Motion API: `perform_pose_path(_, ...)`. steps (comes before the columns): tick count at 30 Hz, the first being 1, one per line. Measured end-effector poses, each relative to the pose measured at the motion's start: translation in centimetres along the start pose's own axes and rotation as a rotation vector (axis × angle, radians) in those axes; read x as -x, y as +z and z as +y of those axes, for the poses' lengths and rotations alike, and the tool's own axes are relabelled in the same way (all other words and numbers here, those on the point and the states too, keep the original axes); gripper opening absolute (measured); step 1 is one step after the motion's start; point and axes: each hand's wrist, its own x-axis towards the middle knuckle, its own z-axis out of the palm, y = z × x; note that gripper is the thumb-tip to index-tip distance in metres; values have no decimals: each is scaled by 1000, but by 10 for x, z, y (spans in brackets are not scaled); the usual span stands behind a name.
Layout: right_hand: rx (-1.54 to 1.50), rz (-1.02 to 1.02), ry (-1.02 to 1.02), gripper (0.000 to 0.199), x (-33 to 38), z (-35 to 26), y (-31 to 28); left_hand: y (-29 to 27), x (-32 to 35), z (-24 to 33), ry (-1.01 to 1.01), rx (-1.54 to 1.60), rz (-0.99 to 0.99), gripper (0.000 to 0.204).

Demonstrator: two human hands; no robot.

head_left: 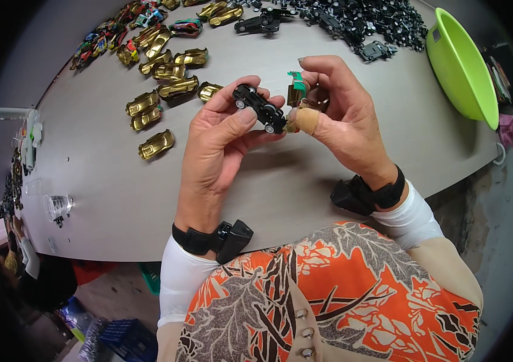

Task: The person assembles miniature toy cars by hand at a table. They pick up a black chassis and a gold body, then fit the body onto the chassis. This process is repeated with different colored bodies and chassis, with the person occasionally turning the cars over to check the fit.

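Above the table, my left hand [215, 130] grips a black toy car chassis [260, 110] between thumb and fingers, tilted, with its wheels showing. Close by on the right, my right hand [353, 123] is closed on a toy car body shell [296, 90], gold with a green part sticking up. Most of that shell is hidden behind the fingers, and the right thumb wears a tan bandage. The chassis end meets the right thumb tip; whether the two car parts touch, I cannot tell. Gold car shells [156, 145] lie left of my left hand.
Many black chassis [365, 24] are heaped at the far right of the grey table [112, 205], with multicoloured shells [103, 37] at the far left. A lime green basin [458, 66] leans at the right edge. A clear plastic cup [59, 207] stands left; another person's arm [27, 256] shows beyond.
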Motion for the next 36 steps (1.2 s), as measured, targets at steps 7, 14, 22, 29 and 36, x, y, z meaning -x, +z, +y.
perform_pose_path(7,98,2,-21,38,2,9,3,1,2,-2,-24,-98,-23,45)
perform_pose_path(14,253,-73,-46,36,1,5,4,8,5,-2,16,-121,63,44)
perform_pose_path(22,342,-171,-88,32,-3,-2,0,4,6,-9,42,-236,75,36)
perform_pose_path(29,396,-94,-151,27,-2,7,1,14,10,-17,211,-598,41,30)
perform_pose_path(36,330,-141,-112,27,-3,3,-7,7,7,-6,32,-441,-13,33)
